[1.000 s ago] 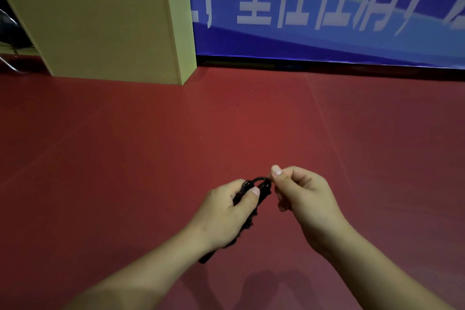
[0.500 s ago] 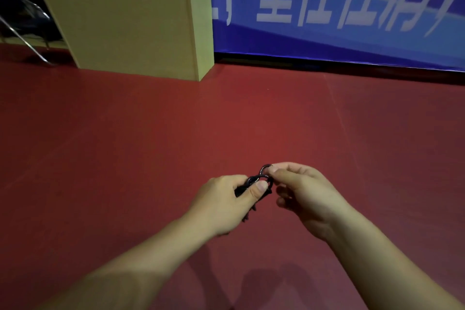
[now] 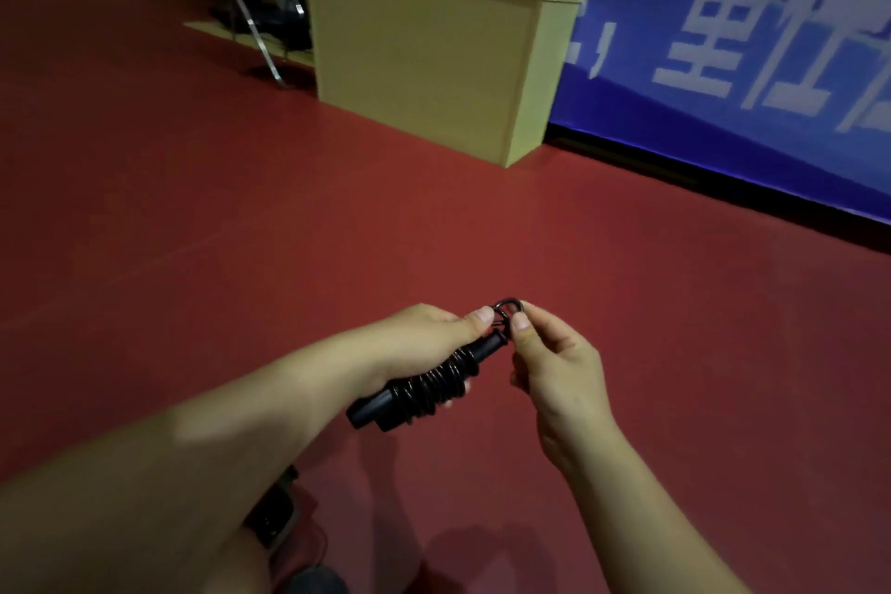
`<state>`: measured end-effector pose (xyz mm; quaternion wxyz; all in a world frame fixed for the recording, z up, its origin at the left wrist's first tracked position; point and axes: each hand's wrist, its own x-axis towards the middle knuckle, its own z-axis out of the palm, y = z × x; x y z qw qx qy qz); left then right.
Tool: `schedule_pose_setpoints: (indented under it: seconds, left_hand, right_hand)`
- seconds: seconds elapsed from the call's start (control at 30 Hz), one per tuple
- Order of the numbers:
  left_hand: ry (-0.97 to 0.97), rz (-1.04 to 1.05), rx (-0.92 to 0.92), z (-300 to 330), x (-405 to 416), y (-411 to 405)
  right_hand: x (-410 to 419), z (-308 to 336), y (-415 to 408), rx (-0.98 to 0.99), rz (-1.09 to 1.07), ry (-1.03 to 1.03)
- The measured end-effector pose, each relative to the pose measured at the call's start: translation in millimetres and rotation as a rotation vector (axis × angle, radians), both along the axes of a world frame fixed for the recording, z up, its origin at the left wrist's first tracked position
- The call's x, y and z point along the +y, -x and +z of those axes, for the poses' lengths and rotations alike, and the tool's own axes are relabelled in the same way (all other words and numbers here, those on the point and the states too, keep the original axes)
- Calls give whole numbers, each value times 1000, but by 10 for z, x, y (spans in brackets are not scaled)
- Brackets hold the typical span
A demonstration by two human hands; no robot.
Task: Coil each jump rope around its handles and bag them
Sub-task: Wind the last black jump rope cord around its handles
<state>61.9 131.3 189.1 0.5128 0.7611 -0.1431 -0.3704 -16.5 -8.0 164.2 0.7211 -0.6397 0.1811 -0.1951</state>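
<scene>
Above the red floor (image 3: 241,256), the left hand (image 3: 424,342) grips the black jump rope (image 3: 424,386), coiled round its handles; right-hand fingers (image 3: 520,323) pinch its end loop. Beyond the rope, a tan wooden box (image 3: 424,68) stands against a blue banner (image 3: 747,39), a chair (image 3: 260,10) beside the box.

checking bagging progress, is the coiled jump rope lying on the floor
No, the left hand holds the coiled jump rope above the red floor.

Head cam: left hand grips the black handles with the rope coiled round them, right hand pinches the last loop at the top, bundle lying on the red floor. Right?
Not quite. The head view shows the bundle held in the air above the red floor, not lying on it. The rest stands: the left hand grips the handles with rope coiled round, and the right hand pinches the last loop.
</scene>
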Motion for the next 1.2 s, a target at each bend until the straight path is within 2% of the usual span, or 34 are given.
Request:
schedule_pose_setpoints:
  seconds: [0.17,0.3,0.43,0.63,0.8,0.93,1.07,1.2]
  left_hand:
    - [14,130,156,-58,380,-122]
    - [46,270,204,-297,808,-303]
    - [176,504,319,-783,1231,-372]
    - [320,957,576,-1844,2002,-187]
    - [305,1261,599,-2483,2430,112]
    - [297,1349,568,-2740,2644,380]
    - [92,1469,446,-2987,2789,598]
    - [-92,1460,393,-3130,2847,749]
  right_hand:
    - [364,-200,-182,50,163,27]
    - [733,-359,-364,112,297,129]
    - [1115,-609,-545,197,416,162]
    - [1790,-1379,-721,386,641,194]
    - [2243,-2030,-804,523,786,158]
    - [2484,-2404,-778,569,863,186]
    - [2680,-2711,-733,625,932,192]
    - [2721,-2883,-695,617,972,363]
